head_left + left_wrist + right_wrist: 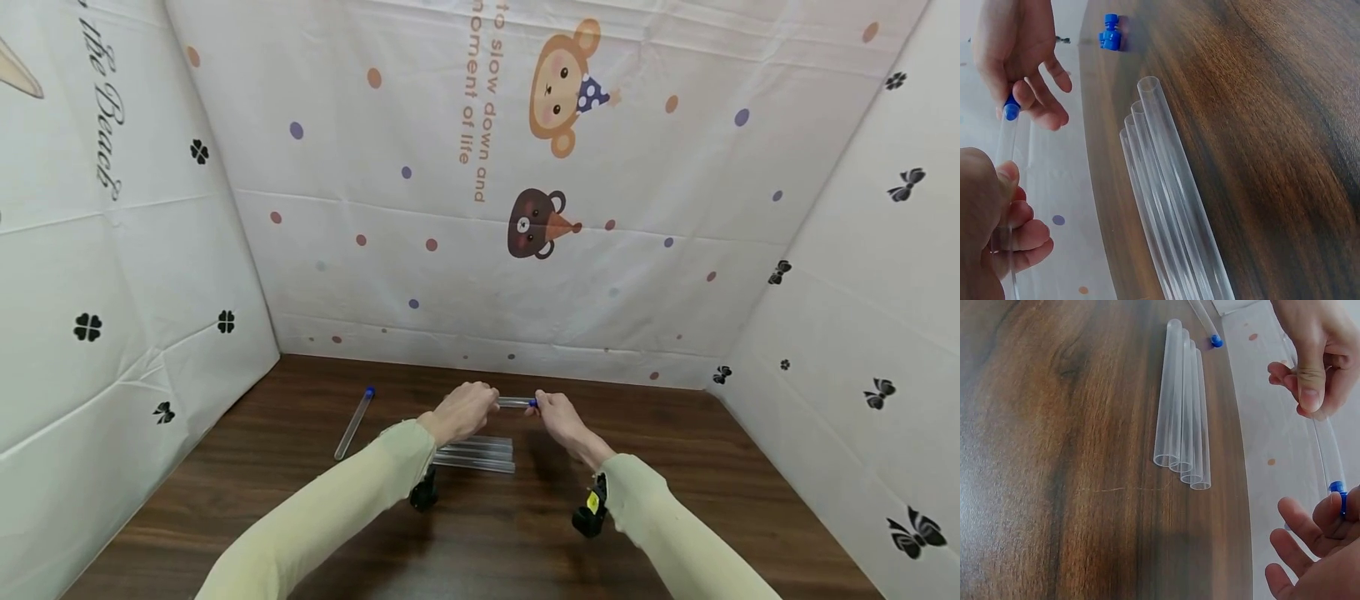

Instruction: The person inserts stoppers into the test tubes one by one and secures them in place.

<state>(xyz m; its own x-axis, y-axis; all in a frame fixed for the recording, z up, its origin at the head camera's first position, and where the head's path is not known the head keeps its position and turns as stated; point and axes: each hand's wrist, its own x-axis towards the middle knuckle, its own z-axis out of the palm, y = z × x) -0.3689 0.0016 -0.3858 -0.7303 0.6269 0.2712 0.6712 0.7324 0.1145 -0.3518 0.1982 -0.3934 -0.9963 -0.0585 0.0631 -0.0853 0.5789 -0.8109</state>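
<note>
My left hand (467, 410) grips a clear test tube (1007, 140) around its middle, raised over the far part of the table. At the tube's right end sits a blue cap (1337, 487), pinched between the thumb and index finger of my right hand (562, 421). The other fingers of that hand spread loosely away from the cap, as the left wrist view (1019, 62) shows. Below the hands, several clear, uncapped test tubes (1172, 206) lie side by side on the table, their open ends toward the right.
Off to the left lies another test tube (354, 425) with a blue cap (370, 392) on its far end. Loose blue caps (1110, 34) rest on the dark wooden table (480, 550) near its far edge. Printed white cloth walls (420, 208) enclose the back and sides.
</note>
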